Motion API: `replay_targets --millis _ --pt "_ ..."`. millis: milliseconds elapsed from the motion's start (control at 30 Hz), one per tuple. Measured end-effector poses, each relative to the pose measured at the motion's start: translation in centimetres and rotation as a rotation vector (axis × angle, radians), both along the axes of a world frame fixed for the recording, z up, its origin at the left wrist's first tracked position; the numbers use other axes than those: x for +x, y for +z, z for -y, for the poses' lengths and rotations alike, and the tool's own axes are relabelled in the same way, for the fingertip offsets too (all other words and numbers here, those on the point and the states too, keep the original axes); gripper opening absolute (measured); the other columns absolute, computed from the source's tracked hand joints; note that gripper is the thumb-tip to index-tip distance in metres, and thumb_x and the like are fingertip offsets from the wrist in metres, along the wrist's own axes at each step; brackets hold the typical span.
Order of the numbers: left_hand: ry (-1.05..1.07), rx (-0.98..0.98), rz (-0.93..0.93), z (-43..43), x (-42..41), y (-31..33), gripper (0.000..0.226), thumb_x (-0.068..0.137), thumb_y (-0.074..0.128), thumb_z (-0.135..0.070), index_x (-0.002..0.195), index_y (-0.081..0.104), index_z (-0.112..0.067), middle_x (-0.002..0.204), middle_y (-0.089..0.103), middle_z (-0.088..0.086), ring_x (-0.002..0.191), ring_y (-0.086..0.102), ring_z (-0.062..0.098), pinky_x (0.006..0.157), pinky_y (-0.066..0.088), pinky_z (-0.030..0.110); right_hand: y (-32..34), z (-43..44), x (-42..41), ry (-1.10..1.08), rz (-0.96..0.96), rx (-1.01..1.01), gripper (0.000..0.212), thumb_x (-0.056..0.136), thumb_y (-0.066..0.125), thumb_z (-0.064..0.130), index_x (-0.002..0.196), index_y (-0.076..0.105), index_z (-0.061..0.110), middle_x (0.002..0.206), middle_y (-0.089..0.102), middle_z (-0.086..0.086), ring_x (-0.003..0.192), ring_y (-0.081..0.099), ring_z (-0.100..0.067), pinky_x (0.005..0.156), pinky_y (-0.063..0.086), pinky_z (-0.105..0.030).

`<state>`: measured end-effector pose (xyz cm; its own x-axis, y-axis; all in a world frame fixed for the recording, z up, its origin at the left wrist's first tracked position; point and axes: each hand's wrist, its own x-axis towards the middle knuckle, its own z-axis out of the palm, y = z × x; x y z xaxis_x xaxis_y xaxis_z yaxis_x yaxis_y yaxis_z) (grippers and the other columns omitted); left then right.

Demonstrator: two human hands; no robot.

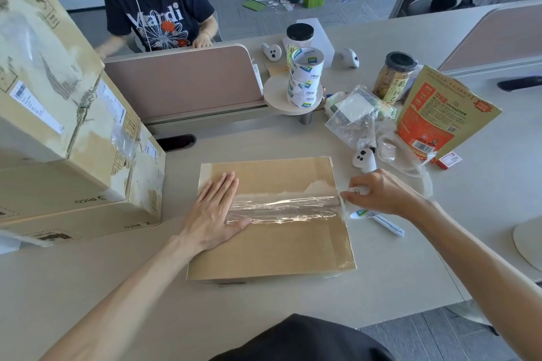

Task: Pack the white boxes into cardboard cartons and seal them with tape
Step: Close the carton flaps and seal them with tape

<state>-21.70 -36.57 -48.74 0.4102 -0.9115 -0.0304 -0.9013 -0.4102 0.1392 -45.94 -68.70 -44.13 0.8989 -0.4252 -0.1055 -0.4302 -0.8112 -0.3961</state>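
Carton (272, 243) in front of you: flaps shut, clear tape strip (287, 206) across its top seam. Your L hand (214, 214) presses flat on carton's left end; R hand (381, 193) grips tape roll (359, 213) at carton's right edge. Left, prob.: cut tape. Taped PICO cartons (73, 141) stack left of carton.

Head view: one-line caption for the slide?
Left hand presses flat on the closed carton while the right hand holds a tape roll at the end of the clear tape strip.
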Motion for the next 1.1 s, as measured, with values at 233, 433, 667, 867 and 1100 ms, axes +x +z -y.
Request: replay_targets --millis 233,433,667,867,1100 --pt "-0.003 0.026 0.004 0.1 0.0 0.1 0.098 0.086 0.011 -0.082 0.155 0.001 -0.013 0.163 -0.007 0.001 0.149 -0.011 0.012 0.122 0.001 0.039 -1.0 0.2 -0.1 0.004 -0.011 0.033 0.044 0.075 0.053 0.069 0.065 0.059 0.026 0.053 0.053 0.001 0.057 0.054 -0.020 0.055 0.049 -0.034" --pt "-0.003 0.072 0.025 0.3 -0.2 0.5 0.093 0.087 0.004 -0.078 0.154 -0.004 -0.015 0.162 -0.013 0.003 0.149 -0.015 0.015 0.122 -0.003 0.040 -2.4 -0.7 -0.4 -0.065 0.033 0.171 0.031 0.087 0.066 0.044 0.070 0.062 0.019 0.055 0.055 -0.007 0.052 0.052 -0.016 0.049 0.043 -0.027" --pt "-0.077 0.099 0.038 0.4 -0.3 1.0 0.073 0.094 -0.001 -0.067 0.155 0.001 -0.028 0.163 -0.012 0.002 0.149 -0.017 0.020 0.121 -0.001 0.048 -4.0 -1.1 -0.7 -0.116 0.135 0.302 0.027 0.090 0.069 0.029 0.065 0.058 0.027 0.054 0.050 0.002 0.049 0.045 -0.010 0.050 0.042 -0.028" --pt "-0.073 0.112 0.012 1.5 -1.7 1.5 0.064 0.094 -0.007 -0.063 0.153 -0.004 -0.037 0.161 -0.017 -0.003 0.148 -0.020 0.014 0.121 -0.005 0.043 -4.4 -1.1 -0.9 -0.080 0.161 0.309 0.025 0.092 0.067 0.031 0.072 0.062 0.016 0.058 0.055 -0.002 0.056 0.048 -0.017 0.057 0.045 -0.034" --pt "-0.114 0.168 -0.020 7.3 -4.6 1.6 0.059 0.093 -0.006 -0.048 0.150 -0.014 -0.041 0.158 -0.027 -0.002 0.144 -0.027 0.013 0.119 -0.016 0.039 -5.5 -1.4 -1.1 -0.135 0.289 0.296 0.025 0.090 0.069 0.026 0.072 0.063 0.012 0.060 0.057 0.002 0.061 0.054 -0.021 0.059 0.047 -0.036"
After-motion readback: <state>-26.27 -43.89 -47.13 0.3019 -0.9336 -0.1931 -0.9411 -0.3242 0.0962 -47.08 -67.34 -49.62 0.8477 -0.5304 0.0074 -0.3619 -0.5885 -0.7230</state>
